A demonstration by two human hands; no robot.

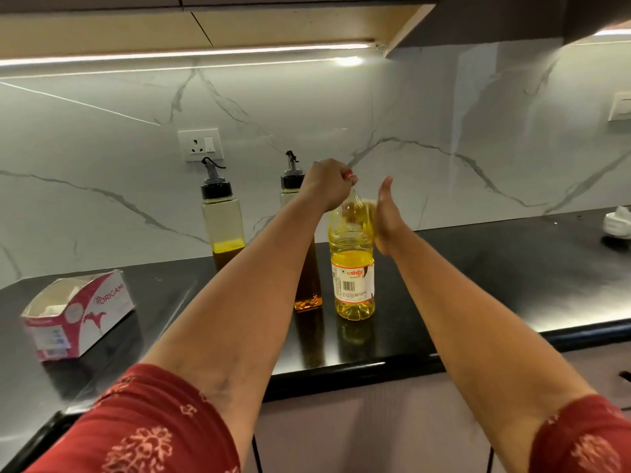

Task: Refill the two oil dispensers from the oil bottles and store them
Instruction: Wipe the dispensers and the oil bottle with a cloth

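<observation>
The top of the oil bottle [353, 264] is covered by the left hand [327, 184], whose fingers are curled down over the cap; the cap itself is hidden. The bottle's shoulder is met by the right hand [387, 216], held flat with straight fingers against its right side. The bottle is stood upright on the black counter [478, 285], yellow oil seen to above its label. Just beside it on the left, partly hidden by the left forearm, one dispenser [302, 240] is placed; a second dispenser [222, 216] is set further left near the marble wall. A tissue box [80, 312] is laid at the counter's left.
</observation>
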